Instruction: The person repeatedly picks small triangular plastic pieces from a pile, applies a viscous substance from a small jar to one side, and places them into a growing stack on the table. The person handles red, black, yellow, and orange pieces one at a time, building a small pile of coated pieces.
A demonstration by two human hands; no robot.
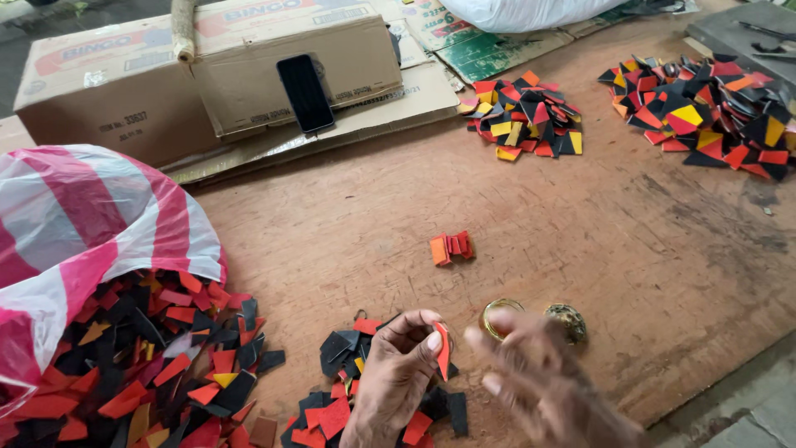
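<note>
Red piece [443,350] pinched in left hand [396,373] grip; right hand [547,382] blurred, fingers spread wide.

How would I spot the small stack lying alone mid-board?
Start at the brown wooden board. In its bare middle, beyond the two hands, lies a small stack of red-orange pieces. Unlike the mixed loose heaps around, it is tidy, one-coloured and alone.

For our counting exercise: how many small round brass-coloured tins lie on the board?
2, side by side near the right hand: the open tin on the left, the patterned one right of it, partly hidden by fingers.
</note>
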